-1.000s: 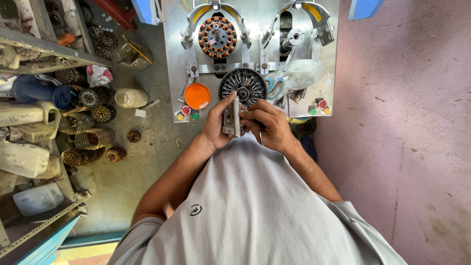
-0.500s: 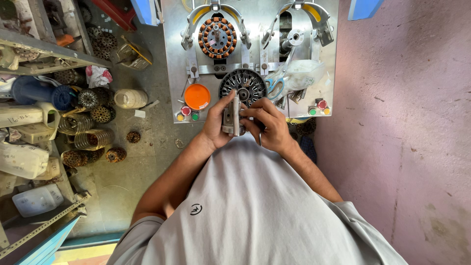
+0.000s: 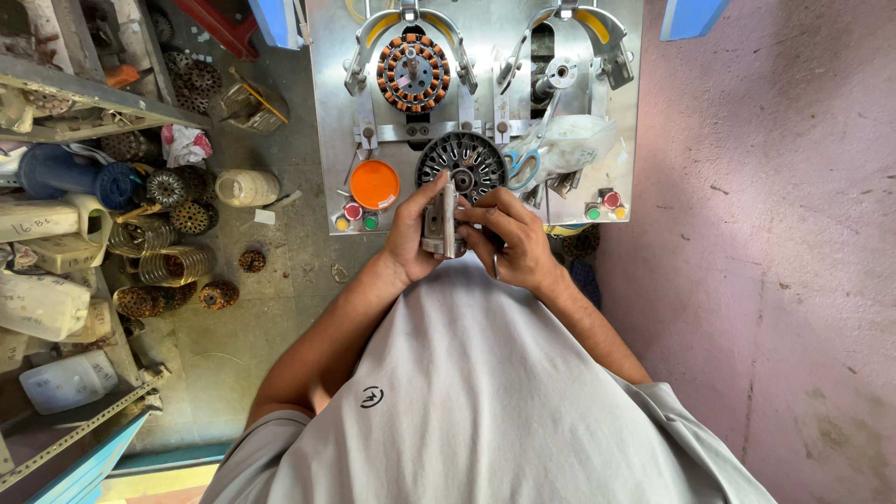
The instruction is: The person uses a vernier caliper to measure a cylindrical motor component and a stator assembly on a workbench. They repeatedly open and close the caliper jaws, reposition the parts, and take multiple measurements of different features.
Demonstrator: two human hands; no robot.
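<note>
My left hand (image 3: 412, 232) holds a grey metal stator piece (image 3: 440, 222) edge-on in front of my chest. My right hand (image 3: 512, 236) grips the same piece from the right, fingers curled over its edge. Just beyond my hands a dark bare stator core (image 3: 462, 165) lies on the metal winding machine panel (image 3: 327, 112). Higher on the panel a copper-wound stator (image 3: 412, 74) sits on the left spindle. The right spindle (image 3: 563, 73) carries no stator.
An orange round lid (image 3: 374, 184) and small coloured buttons (image 3: 356, 217) sit on the panel's left; scissors (image 3: 524, 166) and a plastic bag (image 3: 574, 143) on its right. Wound stators (image 3: 171, 189), wire coils (image 3: 174, 265) and plastic jugs (image 3: 42, 303) crowd the floor left. A pink wall (image 3: 765, 233) stands right.
My hands have hardly shifted; the fingers of both hands adjust slightly on the metal piece, which stays in the same place.
</note>
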